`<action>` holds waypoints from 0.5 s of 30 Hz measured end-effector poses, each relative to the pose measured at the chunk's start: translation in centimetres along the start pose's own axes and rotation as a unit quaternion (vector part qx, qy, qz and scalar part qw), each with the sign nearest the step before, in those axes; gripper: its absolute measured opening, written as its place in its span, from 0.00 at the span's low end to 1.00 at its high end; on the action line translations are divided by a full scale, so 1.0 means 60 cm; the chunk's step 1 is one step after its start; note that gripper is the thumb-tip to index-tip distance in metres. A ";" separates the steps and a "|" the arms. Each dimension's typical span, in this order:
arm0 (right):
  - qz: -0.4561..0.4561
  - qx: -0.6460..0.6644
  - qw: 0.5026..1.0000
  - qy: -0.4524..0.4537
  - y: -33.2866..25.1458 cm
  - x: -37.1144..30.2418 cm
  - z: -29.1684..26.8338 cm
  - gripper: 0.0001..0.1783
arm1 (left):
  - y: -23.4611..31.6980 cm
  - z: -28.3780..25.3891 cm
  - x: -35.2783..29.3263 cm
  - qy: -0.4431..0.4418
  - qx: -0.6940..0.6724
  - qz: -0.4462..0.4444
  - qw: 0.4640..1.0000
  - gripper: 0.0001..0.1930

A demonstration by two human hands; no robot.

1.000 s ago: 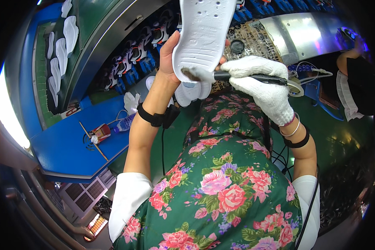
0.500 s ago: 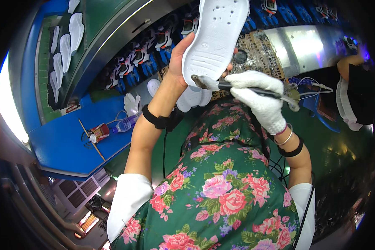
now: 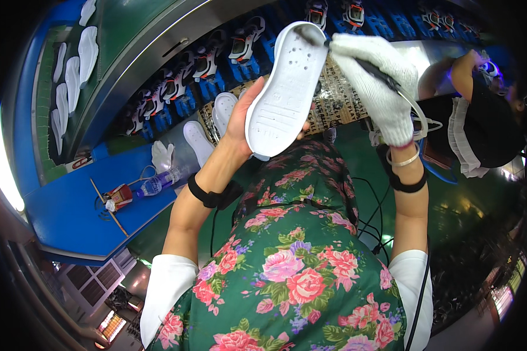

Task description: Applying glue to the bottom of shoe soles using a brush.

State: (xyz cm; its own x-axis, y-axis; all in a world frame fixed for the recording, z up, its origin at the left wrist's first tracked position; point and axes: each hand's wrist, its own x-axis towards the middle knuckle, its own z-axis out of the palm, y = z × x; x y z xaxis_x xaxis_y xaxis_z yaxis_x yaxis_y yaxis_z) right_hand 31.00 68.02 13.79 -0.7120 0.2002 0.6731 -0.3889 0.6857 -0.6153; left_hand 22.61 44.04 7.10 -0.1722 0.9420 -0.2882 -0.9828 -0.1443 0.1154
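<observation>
My left hand (image 3: 243, 117) is closed around the lower end and sides of a white shoe sole (image 3: 284, 96), holding it tilted with its inner face toward me. Small holes dot its upper part, and ridges cross the lower part. My right hand (image 3: 377, 82), in a white knitted glove, grips a black-handled brush (image 3: 376, 71) with a pale tube trailing from it. The brush tip lies at the sole's far end, by the inside of the rim, partly hidden and blurred there. Several other white soles (image 3: 198, 140) lie beyond my left forearm.
Shoe uppers (image 3: 206, 63) on blue holders line the far side. A tape-covered surface (image 3: 334, 99) lies behind the sole. On the blue table (image 3: 70, 216) are a bottle (image 3: 152, 186) and a white glove (image 3: 162, 155). White soles (image 3: 88, 50) rest at upper left. A co-worker (image 3: 483, 128) is at right.
The brush has gone from the sole's near end up to its far end, with my right hand moving away from me. The sole sits lower in view, its far end now showing.
</observation>
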 end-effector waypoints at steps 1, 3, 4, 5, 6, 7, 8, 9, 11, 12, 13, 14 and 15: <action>-0.040 -0.015 0.999 -0.006 0.007 0.001 0.001 0.11 | -0.002 -0.005 0.004 -0.015 -0.006 -0.003 1.000 0.39; -0.097 -0.039 0.994 -0.023 -0.007 -0.006 0.012 0.12 | 0.004 0.000 0.005 -0.011 0.013 0.016 1.000 0.38; -0.101 -0.058 0.993 -0.035 -0.018 -0.025 0.023 0.13 | 0.008 0.004 0.003 -0.005 0.034 0.032 0.999 0.38; -0.105 -0.032 0.993 -0.051 -0.032 -0.041 0.029 0.14 | 0.015 0.010 0.004 -0.004 0.023 0.038 0.999 0.37; -0.109 -0.002 0.992 -0.068 -0.051 -0.054 0.032 0.14 | 0.025 -0.003 0.005 0.025 0.017 0.068 0.997 0.37; -0.079 0.048 0.991 -0.096 -0.070 -0.066 0.032 0.15 | 0.032 0.008 0.008 0.017 0.034 0.080 0.996 0.37; -0.044 0.098 0.988 -0.109 -0.080 -0.077 0.032 0.15 | 0.039 0.019 0.013 0.009 0.051 0.091 0.994 0.37; -0.031 0.094 0.989 -0.105 -0.089 -0.081 0.033 0.14 | 0.051 0.009 0.015 -0.063 0.040 0.077 0.994 0.37; -0.018 0.093 0.991 -0.098 -0.092 -0.085 0.035 0.13 | 0.066 0.006 0.026 -0.073 0.051 0.066 0.994 0.40; -0.019 0.098 0.990 -0.099 -0.093 -0.088 0.037 0.13 | 0.071 0.006 0.031 -0.089 0.064 0.049 0.993 0.42; -0.032 0.119 0.986 -0.111 -0.094 -0.094 0.041 0.14 | 0.076 0.003 0.034 -0.086 0.107 0.043 0.990 0.43; -0.046 0.139 0.982 -0.122 -0.097 -0.098 0.043 0.14 | 0.081 0.001 0.036 -0.083 0.108 0.047 0.990 0.43; -0.009 0.164 0.973 -0.165 -0.112 -0.100 0.041 0.13 | 0.083 -0.001 0.037 -0.107 0.113 0.038 0.987 0.44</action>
State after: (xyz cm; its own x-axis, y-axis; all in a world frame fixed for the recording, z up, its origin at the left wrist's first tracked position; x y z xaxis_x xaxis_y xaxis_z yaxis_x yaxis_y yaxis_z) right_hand 36.44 60.50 12.85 -0.8309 -0.0821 0.5503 -0.5301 0.4170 -0.7383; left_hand 17.33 45.37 6.98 -0.2028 0.9770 -0.0658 -0.9231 -0.1683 0.3458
